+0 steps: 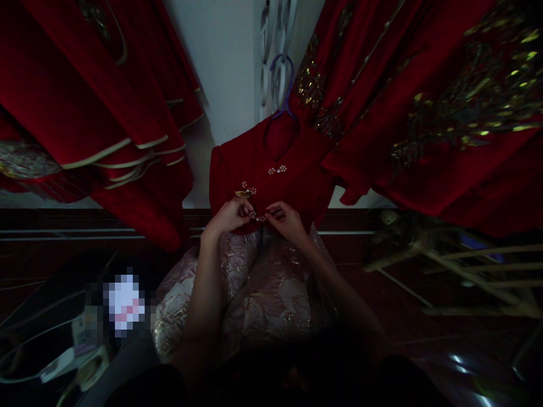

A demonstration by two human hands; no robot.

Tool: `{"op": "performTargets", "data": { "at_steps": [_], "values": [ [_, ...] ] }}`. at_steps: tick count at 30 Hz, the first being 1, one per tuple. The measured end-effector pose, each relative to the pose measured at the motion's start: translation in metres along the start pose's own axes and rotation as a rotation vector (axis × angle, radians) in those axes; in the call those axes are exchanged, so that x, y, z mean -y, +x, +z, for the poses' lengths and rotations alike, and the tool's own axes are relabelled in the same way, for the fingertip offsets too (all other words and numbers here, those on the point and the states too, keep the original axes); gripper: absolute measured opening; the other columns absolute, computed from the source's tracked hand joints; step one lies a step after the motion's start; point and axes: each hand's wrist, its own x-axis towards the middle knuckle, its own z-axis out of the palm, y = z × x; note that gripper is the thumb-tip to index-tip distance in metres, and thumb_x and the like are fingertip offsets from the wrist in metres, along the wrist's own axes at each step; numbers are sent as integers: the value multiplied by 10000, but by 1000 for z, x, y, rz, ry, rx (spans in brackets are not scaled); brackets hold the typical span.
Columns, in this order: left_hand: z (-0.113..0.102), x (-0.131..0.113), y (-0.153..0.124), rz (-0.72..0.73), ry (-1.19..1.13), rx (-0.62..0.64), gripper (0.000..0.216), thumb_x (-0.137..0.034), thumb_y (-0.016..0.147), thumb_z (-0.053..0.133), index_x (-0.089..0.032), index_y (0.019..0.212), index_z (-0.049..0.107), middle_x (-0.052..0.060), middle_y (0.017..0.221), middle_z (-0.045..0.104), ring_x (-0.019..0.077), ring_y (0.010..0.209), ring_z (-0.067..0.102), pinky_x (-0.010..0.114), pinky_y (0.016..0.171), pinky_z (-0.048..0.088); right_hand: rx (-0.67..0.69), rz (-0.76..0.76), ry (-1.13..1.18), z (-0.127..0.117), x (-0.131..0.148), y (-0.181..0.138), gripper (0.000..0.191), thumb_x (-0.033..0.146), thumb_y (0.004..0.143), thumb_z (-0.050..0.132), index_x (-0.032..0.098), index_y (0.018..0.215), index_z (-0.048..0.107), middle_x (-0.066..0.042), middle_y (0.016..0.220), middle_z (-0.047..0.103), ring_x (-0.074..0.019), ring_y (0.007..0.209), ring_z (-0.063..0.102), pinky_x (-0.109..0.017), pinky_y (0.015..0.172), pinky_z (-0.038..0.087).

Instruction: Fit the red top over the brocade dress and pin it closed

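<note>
In the head view, the left hand (231,216) and the right hand (288,221) face each other, fingertips drawn narrow on a beaded clasp (258,218) on the front of a red garment (309,152). The left fingers pinch its left end, the right fingers its right end; the fingertips cover part of both ends, and in the dim light I cannot tell whether its halves are joined.

Just beyond the left fingers is a fan-shaped ornament (244,194); farther past both hands, a second clasp (277,169) and, at the neck, a purple hanger (291,85). Nearer than the fingers, shiny patterned fabric (271,282) is partly hidden by the forearms.

Well left of the fingers, red garments (144,107) run off the frame; well right, a sequinned red garment (445,175) is likewise cut off, with dark, blurred wooden furniture (445,260) below. Nearer and left of the fingers, blocky pixels mask a bright thing (126,302).
</note>
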Motion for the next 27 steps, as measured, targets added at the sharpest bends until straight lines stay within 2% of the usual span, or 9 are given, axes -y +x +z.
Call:
{"op": "performTargets", "data": {
  "at_steps": [3,5,8,10,15,19,23,27],
  "values": [
    [-5,-4,-3,-36,53,32,207,-158,687,619,-159,890,658,8,795,647,110,691,588,218,636,433,-69,28,96,-16,7,5,192,349,801,626,191,909,634,-40,897,684,-122,708,632,-231,604,504],
    [-6,-7,-4,-50,92,53,187,-184,698,627,-169,879,669,10,803,654,116,707,590,226,656,430,-70,119,260,-23,14,7,234,377,785,636,198,934,614,-32,883,684,-118,668,628,-226,567,506],
    [-4,-8,-3,-32,134,35,182,-239,717,643,-186,887,683,14,830,656,126,737,586,239,686,428,19,327,556,-24,22,7,300,391,789,608,212,1027,571,-34,912,690,-121,678,647,-232,565,526],
    [-2,-7,-1,14,160,17,189,-260,716,662,-199,892,689,15,847,655,138,782,582,249,721,429,63,396,625,-22,23,7,293,382,801,584,214,1039,557,-42,934,690,-127,726,658,-235,587,537],
    [5,-5,3,63,217,18,140,-314,710,710,-215,809,712,23,856,665,173,868,583,291,823,428,56,228,321,-10,7,3,263,328,744,656,200,954,564,-19,848,650,-127,754,630,-241,606,532],
    [7,-6,4,27,270,-2,163,-330,680,740,-203,765,684,32,856,656,196,880,578,308,809,430,57,159,103,-1,-7,-2,229,299,778,631,196,967,553,-14,831,652,-126,741,634,-291,701,533],
    [9,-4,5,26,319,-7,172,-265,652,744,-208,800,676,32,884,626,197,892,564,308,806,431,109,158,131,8,-14,-3,240,309,761,667,190,939,560,-27,876,668,-131,795,650,-301,762,532],
    [13,-1,7,-8,328,6,131,-226,671,713,-197,792,673,38,853,618,188,846,564,296,765,437,92,158,204,20,-19,-4,295,353,721,714,187,916,569,-31,877,670,-135,819,645,-290,769,528]
  ]
}}
